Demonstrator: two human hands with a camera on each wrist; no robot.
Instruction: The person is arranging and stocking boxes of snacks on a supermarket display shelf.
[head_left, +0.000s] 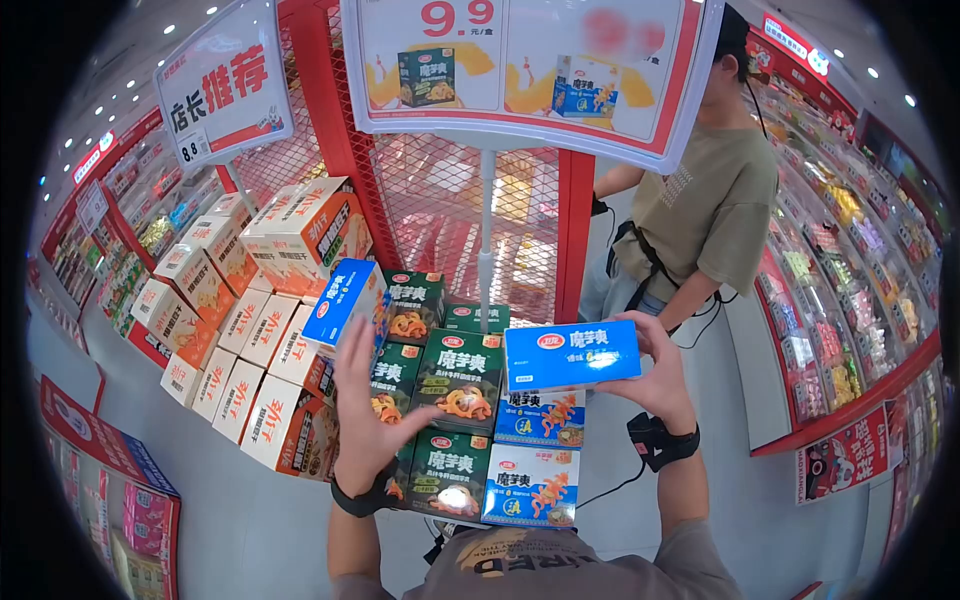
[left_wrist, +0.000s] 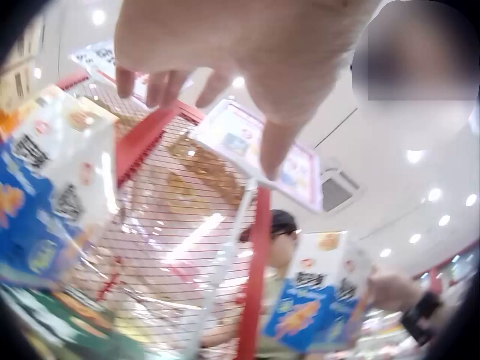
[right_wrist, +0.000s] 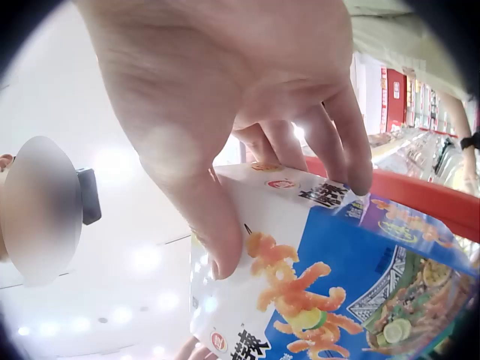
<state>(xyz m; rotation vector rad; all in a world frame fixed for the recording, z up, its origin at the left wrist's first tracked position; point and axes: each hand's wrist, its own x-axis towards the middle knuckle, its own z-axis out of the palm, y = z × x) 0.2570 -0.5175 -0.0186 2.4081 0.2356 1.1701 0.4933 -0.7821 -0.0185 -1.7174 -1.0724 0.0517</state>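
Observation:
In the head view my right hand [head_left: 660,375] grips a blue-and-white snack box [head_left: 572,355] by its right end. The right wrist view shows the thumb on the white side of that snack box [right_wrist: 315,262] and the fingers on another side. My left hand [head_left: 375,425] is held up with fingers extended and thumb spread, holding nothing. Its fingertips overlap a second blue-and-white box [head_left: 340,300] in the head view. The left wrist view shows this second box [left_wrist: 52,195] apart from the left hand [left_wrist: 232,67], standing over green packaging.
Green snack boxes [head_left: 458,375] and blue-and-white boxes [head_left: 532,485] form the stack before me. Orange-and-white boxes [head_left: 290,430] are piled left. A sign pole [head_left: 487,240] rises behind the stack, under a large price sign [head_left: 530,70]. Another person [head_left: 700,200] stands beyond, right.

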